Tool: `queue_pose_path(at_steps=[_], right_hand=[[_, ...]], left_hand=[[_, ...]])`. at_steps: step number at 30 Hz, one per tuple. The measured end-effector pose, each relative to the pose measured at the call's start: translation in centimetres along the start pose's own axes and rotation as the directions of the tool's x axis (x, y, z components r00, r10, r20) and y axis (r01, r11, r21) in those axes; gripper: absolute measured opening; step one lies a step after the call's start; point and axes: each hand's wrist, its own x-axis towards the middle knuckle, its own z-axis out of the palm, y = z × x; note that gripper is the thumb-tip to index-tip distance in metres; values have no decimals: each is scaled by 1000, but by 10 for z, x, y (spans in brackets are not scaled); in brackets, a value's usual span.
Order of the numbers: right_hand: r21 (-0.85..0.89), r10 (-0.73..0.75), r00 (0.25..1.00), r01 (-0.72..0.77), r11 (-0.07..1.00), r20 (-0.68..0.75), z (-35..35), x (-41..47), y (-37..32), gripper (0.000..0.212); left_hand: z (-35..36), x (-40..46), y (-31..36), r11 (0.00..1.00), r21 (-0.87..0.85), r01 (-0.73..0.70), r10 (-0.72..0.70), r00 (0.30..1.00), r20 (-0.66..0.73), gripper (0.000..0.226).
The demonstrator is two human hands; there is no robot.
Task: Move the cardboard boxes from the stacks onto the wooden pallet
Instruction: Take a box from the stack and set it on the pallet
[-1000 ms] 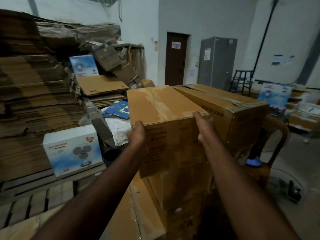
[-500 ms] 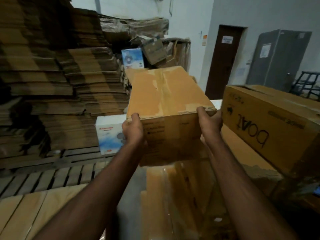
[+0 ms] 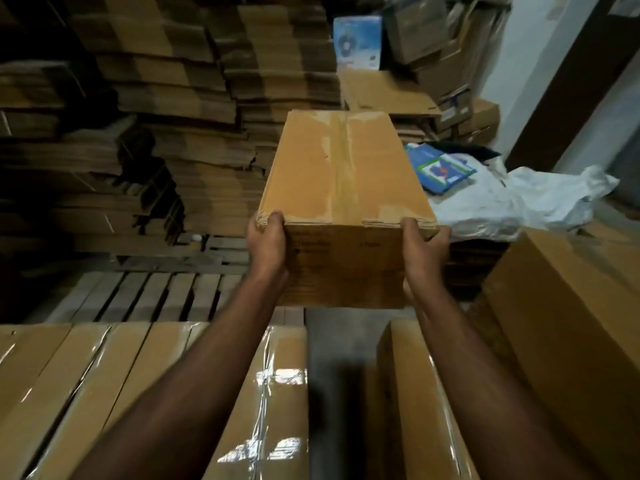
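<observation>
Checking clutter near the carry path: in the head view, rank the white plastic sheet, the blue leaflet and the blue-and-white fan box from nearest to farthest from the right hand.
1. White plastic sheet, just right of the right hand.
2. Blue leaflet, up and behind the sheet.
3. Blue-and-white fan box, high at the back.

No text can be read. The near side of the cardboard box (image 3: 346,258) carries a few lines of small dark print, too blurred to make out. The blue-and-white carton (image 3: 357,41) high on the stacks and the blue printed sheets (image 3: 440,171) at right show graphics only, their lettering illegible.
</observation>
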Motion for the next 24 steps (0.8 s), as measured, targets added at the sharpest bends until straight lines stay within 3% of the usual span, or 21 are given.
queue_pose_path(at_steps=[4, 8, 12, 17, 20, 24], right_hand=[[-123, 47, 999, -45, 991, 19, 93, -1, 72, 30], [-199, 174, 985, -167, 966, 19, 155, 1, 157, 65], [-246, 254, 966, -235, 941, 52, 199, 14, 238, 84], [-279, 271, 961, -246, 928, 52, 237, 51, 331, 48], [-248, 281, 958, -258, 934, 61, 261, 74, 381, 37], [-200, 268, 962, -252, 947, 57, 293, 100, 435, 30]], left_hand=[[-55, 89, -31, 995, 101, -11, 19, 997, -72, 44], [-92, 157, -77, 974, 224, 26, -5, 996, -94, 44], [-120, 218, -136, 945, 325, 39, 0, 993, -119, 37], [-123, 282, -208, 937, 344, 68, -21, 990, -139, 31], [-128, 321, -249, 934, 336, 121, -68, 984, -164, 45], [-131, 370, -295, 924, 350, 151, -72, 971, -229, 46]])
